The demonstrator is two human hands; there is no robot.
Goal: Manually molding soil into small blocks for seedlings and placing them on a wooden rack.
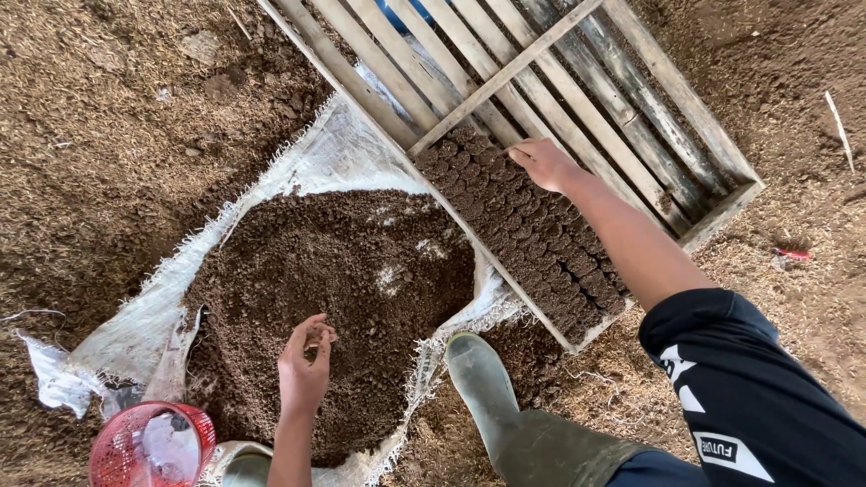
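Rubber boot beside soil heap; slatted wooden tray runs diagonally

Left hand over soil heap (on white sacking), right hand on tray's soil blocks

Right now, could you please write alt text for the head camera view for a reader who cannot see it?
Seen from above, a person's right hand rests on rows of dark soil blocks in a slatted wooden tray, while the left hand hovers over a soil heap on a white woven sack. A red basket sits nearby.
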